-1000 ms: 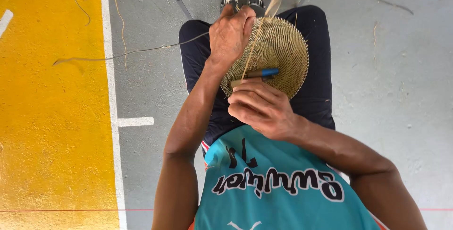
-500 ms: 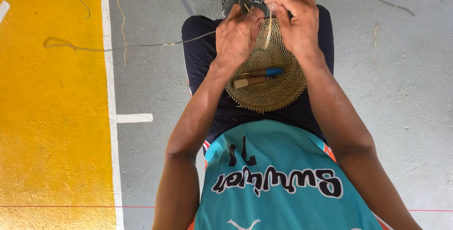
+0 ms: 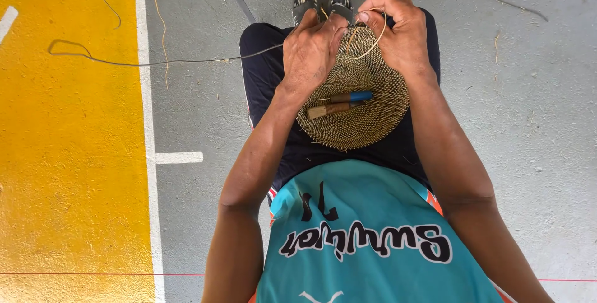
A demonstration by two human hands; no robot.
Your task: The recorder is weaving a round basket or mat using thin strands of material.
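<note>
Left hand (image 3: 314, 51) and right hand (image 3: 401, 32) fingers pinched one woven disc (image 3: 357, 116) bearing two tools (image 3: 339, 104); one cane strand (image 3: 373, 45) looped.

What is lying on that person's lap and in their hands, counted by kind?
Woven round mats: 1
Small tools lying on the mat, one blue-handled and one wooden-handled: 2
Thin weaving strands looped at the right hand: 1
Total: 4

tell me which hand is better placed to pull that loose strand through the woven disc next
Probably the right hand: its fingertips already pinch the thin looped strand at the far edge of the woven disc. The left hand lies pressed on the disc's rim, seemingly steadying it.
</note>
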